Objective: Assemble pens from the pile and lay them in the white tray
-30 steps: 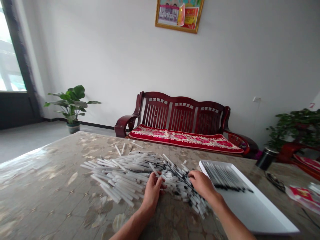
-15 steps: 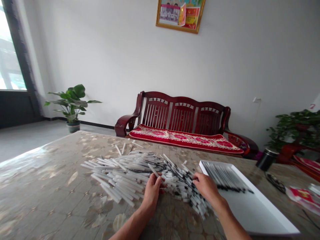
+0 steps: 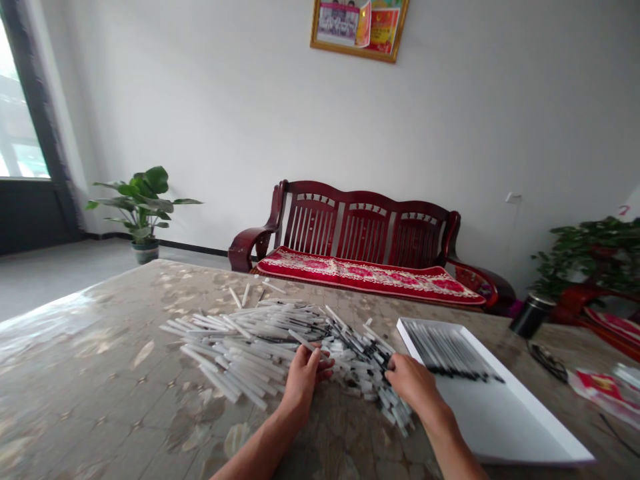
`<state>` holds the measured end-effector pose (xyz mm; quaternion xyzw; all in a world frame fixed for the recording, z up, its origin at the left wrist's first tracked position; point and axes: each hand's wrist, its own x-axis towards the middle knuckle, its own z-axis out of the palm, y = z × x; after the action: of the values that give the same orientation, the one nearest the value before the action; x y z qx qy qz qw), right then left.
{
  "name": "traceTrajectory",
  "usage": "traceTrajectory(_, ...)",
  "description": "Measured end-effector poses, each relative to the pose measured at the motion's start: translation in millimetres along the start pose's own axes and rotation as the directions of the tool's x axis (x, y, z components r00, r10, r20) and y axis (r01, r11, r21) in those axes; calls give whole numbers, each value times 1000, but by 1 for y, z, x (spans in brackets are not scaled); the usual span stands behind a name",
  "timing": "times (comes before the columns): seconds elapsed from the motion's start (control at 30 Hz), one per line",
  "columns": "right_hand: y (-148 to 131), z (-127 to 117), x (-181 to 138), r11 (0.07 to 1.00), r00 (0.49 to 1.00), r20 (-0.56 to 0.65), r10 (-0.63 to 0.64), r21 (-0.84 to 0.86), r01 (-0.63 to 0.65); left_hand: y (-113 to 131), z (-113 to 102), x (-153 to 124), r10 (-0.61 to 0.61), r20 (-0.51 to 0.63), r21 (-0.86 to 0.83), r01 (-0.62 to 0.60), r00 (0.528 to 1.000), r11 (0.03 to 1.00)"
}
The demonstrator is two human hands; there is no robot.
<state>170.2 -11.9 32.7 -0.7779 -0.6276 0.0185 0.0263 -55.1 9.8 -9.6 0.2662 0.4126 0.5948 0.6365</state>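
My left hand (image 3: 301, 379) is closed on a whitish pen barrel (image 3: 300, 339), thumb on top, with the barrel's far end pointing up and left. It hovers at the near edge of a loose heap of similar pale barrels (image 3: 240, 360). My right hand (image 3: 414, 385) reaches into a pile of small clear and black pen caps (image 3: 365, 373), its fingers pinched together. Whatever sits between those fingertips is hidden. Right of that hand, a row of pens with black ends (image 3: 453, 353) lies side by side in a shallow white box lid (image 3: 525, 430).
The table (image 3: 115, 373) has a patterned, shiny cover. A black cylindrical container (image 3: 533, 317), a dark cable (image 3: 547, 363) and a red and white plastic package (image 3: 605, 393) are at the right. Behind stands a red wooden bench (image 3: 363, 227); a potted plant (image 3: 145, 200) is at left.
The barrel in my left hand has tipped flatter and swung slightly left. My right hand has shifted a little, its fingertips lower among the caps.
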Motion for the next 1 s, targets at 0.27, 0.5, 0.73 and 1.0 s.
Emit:
traceTrajectory(0.27,7,9,-2,999,997,-72,-4,38,7,-2,-1,0,27,2,-35,-27,1000,999)
traceTrajectory(0.5,11,15,-6,992,977,-209,-29,112,54,2,0,-2,17,-2,-91,-17,1000,996)
traceTrajectory(0.73,-5,16,-7,736,918,-312,-243,557,384,11,1,-5,-25,-49,-223,14,998,975)
traceTrajectory(1.0,-16,17,-16,659,876,-294,-384,577,482,20,0,-5,-5,-67,-336,-18,998,942)
